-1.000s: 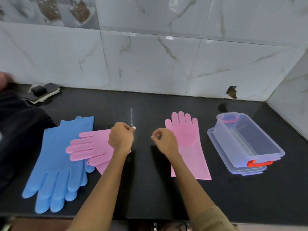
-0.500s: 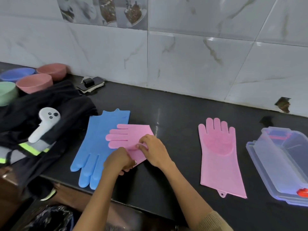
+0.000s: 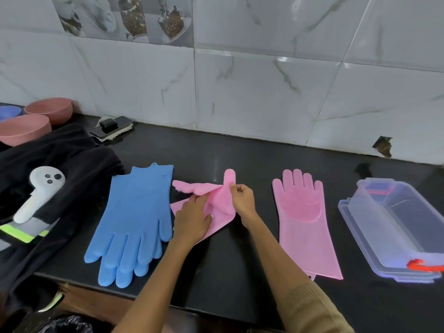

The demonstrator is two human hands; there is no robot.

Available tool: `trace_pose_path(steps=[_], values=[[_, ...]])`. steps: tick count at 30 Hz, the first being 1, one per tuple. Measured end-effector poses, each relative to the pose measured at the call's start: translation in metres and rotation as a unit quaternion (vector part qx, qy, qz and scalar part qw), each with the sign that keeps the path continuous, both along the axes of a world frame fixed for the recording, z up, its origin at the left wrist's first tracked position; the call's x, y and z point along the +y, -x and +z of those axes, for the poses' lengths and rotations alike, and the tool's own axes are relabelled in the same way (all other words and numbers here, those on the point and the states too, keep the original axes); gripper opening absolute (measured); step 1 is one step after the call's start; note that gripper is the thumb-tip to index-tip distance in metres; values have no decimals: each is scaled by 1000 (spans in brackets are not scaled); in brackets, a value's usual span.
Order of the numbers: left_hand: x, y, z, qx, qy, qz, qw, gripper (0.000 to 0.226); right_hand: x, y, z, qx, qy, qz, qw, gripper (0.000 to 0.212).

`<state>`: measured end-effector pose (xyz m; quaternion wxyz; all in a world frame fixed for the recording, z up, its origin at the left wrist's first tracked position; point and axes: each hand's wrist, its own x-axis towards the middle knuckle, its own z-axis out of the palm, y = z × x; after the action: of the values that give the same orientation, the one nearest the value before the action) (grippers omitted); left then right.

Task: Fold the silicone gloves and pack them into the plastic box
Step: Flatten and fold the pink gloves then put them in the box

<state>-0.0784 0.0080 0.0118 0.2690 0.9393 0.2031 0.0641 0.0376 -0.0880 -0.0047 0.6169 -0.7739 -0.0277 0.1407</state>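
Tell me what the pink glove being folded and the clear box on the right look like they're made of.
Pink glove: soft, matte silicone or rubber by the look; it bends limply in both hands, with a nubbed palm. Box: rigid translucent plastic, glossy; the countertop shows through its walls.

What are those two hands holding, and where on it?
One pink glove. The right hand pinches its thumb side, lifting it, while the left hand presses its cuff end onto the counter.
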Motion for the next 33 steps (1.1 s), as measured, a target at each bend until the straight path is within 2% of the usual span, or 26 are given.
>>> trace_pose_path(steps=[4, 7, 9, 12, 15, 18, 21, 24, 28, 31, 33], values=[[-3, -20, -1, -14, -9, -54, 998, 67, -11, -9, -8, 82, -28, -66, 994, 34], [-2, -33, -4, 2, -25, -68, 997, 67, -18, -15, -8, 117, -40, -90, 988, 21], [1, -38, -7, 43, -49, -73, 995, 63, -23, -16, -5, 135, -63, -103, 983, 16], [2, -40, -11, 66, -57, -57, 995, 68, -32, -19, -3, 142, -94, -103, 980, 26], [-4, -39, -14, 67, -50, -2, 997, 73, -42, -21, 0, 135, -99, -93, 982, 40], [-6, -38, -13, 94, -90, 51, 990, 58, -56, -16, 3, 137, -52, -93, 985, 45], [-8, -34, -13, 104, -137, 58, 983, 38, -71, -3, 3, 150, 11, -35, 988, 52], [-11, -31, -9, 113, -152, 75, 979, 28, -75, 11, -1, 130, 78, 20, 988, 45], [-15, -27, -3, 85, -125, 75, 986, 21, -70, 17, 1, 57, 150, 14, 987, 16], [-14, -25, -1, 63, -76, 73, 992, 18, -69, 18, 3, 21, 198, 4, 980, 18], [-10, -25, -1, 57, -13, 69, 996, 17, -71, 17, 2, 2, 221, -14, 975, 12]])
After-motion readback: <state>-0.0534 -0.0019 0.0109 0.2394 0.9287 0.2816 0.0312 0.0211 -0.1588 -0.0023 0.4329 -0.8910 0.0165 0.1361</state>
